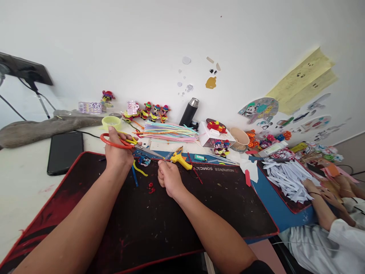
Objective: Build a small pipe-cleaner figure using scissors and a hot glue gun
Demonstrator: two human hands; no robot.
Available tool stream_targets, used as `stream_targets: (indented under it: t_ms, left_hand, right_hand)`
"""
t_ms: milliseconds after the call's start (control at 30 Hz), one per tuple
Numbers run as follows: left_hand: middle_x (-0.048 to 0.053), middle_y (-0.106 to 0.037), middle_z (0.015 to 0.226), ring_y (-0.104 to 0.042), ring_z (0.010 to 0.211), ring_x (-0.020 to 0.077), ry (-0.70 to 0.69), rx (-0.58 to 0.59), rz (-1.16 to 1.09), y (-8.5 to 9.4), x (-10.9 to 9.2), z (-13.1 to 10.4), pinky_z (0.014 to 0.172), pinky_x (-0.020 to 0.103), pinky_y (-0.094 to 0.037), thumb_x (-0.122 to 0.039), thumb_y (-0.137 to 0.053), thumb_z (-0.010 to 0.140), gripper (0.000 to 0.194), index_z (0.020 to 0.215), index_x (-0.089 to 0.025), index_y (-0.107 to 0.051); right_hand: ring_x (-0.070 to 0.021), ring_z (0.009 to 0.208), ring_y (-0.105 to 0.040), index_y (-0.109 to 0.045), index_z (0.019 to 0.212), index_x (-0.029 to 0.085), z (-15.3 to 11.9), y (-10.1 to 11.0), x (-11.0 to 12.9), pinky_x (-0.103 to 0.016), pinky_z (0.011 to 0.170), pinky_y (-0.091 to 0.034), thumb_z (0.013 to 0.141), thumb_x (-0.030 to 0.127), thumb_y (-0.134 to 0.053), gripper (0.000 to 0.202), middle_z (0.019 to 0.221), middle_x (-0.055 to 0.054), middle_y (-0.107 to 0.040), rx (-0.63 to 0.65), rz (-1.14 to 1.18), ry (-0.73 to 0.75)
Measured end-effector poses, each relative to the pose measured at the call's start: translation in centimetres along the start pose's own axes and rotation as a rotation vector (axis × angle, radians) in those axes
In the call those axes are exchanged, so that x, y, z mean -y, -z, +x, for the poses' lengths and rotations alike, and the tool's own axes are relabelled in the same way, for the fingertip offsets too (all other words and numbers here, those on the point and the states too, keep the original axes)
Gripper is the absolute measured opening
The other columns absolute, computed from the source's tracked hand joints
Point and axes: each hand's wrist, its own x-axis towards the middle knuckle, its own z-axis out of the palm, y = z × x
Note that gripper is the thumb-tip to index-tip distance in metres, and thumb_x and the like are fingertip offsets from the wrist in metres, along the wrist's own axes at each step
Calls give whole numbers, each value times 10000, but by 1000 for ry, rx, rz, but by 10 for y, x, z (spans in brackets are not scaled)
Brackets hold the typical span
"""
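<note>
The scissors (134, 142) are held above the mat (199, 205), handle end in the left hand (118, 154) and blades (151, 152) directed toward the right hand (169, 179). Handling, as judged: light, rigid metal blades; smooth loops (111, 144), probably plastic, unlikely to slip under a firm grip. Take hold at the loops only; treat blade edges and tips as sharp. State of hands: set apart, with the blades spanning the gap; the left is closed around the loops, the right is curled with thumb against fingers near the blade tips. Whether the right grips a small piece, or touches the blades, cannot be told. The glue gun (182, 161) lies just beyond the right hand; the yellow strip (140, 169) and red scraps (151, 187) lie between the forearms.
</note>
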Motion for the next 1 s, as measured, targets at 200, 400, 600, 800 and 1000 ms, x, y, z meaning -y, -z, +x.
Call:
stream_targets:
  t_ms: [200,400,600,800,1000]
  left_hand:
    - [-22,-549,608,-652,610,169,-10,10,0,0,-1,-1,546,273,-571,-763,-691,862,638,627,-206,-488]
    - [-22,-543,604,-640,606,164,-43,17,4,-3,-1,-3,531,259,-559,-750,-687,875,642,611,-203,-481]
    - [-15,-549,609,-652,619,175,-51,31,0,-4,-2,-5,517,260,-544,-702,-658,930,614,616,-202,-488]
    - [-10,-545,611,-638,622,175,-37,20,-1,-3,-3,-5,526,268,-546,-733,-663,912,632,605,-208,-492]
    - [-22,-540,613,-641,601,167,-2,-16,-6,-1,-2,-1,547,278,-557,-771,-648,894,653,613,-207,-475]
  right_hand:
    - [-47,344,-201,-349,618,256,0,-1,0,-206,352,-125,899,490,-663,482,445,124,-295,3,2,0]
    - [-46,345,-195,-352,622,256,-1,-1,0,-203,353,-120,897,487,-661,474,445,126,-294,7,4,-7]
    - [-46,357,-187,-349,637,258,-1,-1,2,-200,359,-121,896,491,-660,468,453,129,-291,12,4,-12]
    - [-48,357,-194,-351,638,257,-1,-1,1,-205,361,-120,897,510,-671,484,458,124,-297,14,-3,-14]
    - [-50,353,-200,-353,630,256,-1,0,0,-205,357,-124,901,498,-663,477,453,121,-301,13,-8,-8]
